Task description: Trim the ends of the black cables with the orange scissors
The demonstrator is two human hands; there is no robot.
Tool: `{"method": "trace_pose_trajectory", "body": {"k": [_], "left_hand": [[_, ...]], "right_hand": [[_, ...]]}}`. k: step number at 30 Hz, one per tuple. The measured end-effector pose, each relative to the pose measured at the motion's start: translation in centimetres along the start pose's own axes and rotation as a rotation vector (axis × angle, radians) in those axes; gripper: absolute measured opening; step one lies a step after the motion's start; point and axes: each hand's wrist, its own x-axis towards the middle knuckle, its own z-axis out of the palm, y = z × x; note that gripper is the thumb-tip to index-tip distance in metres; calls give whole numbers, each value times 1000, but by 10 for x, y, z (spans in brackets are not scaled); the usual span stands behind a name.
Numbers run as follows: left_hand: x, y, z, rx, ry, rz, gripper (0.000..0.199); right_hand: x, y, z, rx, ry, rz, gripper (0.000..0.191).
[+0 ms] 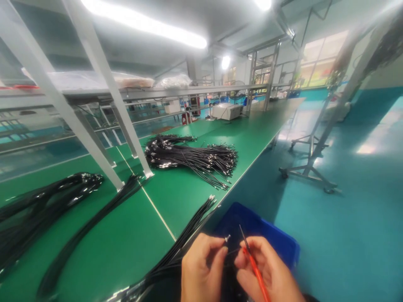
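Low in the head view, my left hand (203,266) is closed in a pinch on a small whitish connector (227,238), whose tip shows above the thumb and forefinger. Close beside it, my right hand (266,266) is wrapped round a slim red-handled tool (257,270) with a thin, dark, pointed metal shaft tilted up to the left. A thin dark line, perhaps a cable, passes between the two hands. Left of my hands, a bundle of black cables (176,247) with light tips lies over the table's edge. What is below my palms is too dark to make out.
A blue bin (261,230) stands behind my hands, below the green table (100,247). More black cables (195,157) are heaped on the table, and others (47,201) lie at left. Grey posts (110,84) rise from it. A wheeled stand (310,167) is on the floor at right.
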Motion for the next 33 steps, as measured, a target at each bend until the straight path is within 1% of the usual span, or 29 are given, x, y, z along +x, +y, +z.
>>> {"method": "trace_pose_trajectory", "body": {"k": [2, 5, 7, 9, 11, 14, 15, 17, 19, 21, 23, 25, 26, 27, 29, 33], "left_hand": [[0, 3, -1, 23, -12, 28, 12], [1, 4, -3, 82, -69, 114, 14], [1, 3, -4, 137, -107, 170, 15], [0, 2, -4, 190, -117, 185, 15], [-3, 1, -2, 253, -112, 196, 15], [-7, -1, 1, 366, -120, 251, 17], [-8, -1, 2, 387, -121, 260, 17], [-7, 0, 2, 376, -109, 224, 18], [-4, 1, 1, 305, -106, 156, 18], [1, 2, -2, 213, -124, 90, 16], [6, 2, -6, 122, -150, 16, 13], [10, 2, -10, 42, -164, -69, 11], [11, 2, -12, 7, -170, -102, 10], [12, 2, -13, -21, -173, -126, 10], [12, 2, -15, -57, -178, -149, 10], [11, 4, -16, -88, -183, -155, 10]], "right_hand": [[2, -5, 3, 48, 90, -67, 33], [3, -12, 9, 138, 177, -103, 32], [4, -15, 13, 174, 195, -108, 30], [7, -15, 16, 190, 208, -95, 27], [13, -10, 20, 195, 220, -89, 26], [22, 0, 24, 195, 229, -102, 29], [23, 3, 24, 196, 230, -106, 30], [23, 5, 21, 192, 216, -112, 30], [20, 3, 13, 171, 149, -121, 29], [16, 0, 1, 135, 13, -110, 30], [16, -2, -12, 132, -202, -28, 30], [18, 0, -22, 160, -455, 118, 36], [19, 1, -26, 181, -556, 190, 41], [20, 3, -28, 200, -618, 241, 45], [20, 3, -29, 236, -669, 302, 49], [18, -5, -26, 251, -676, 360, 49]]}}
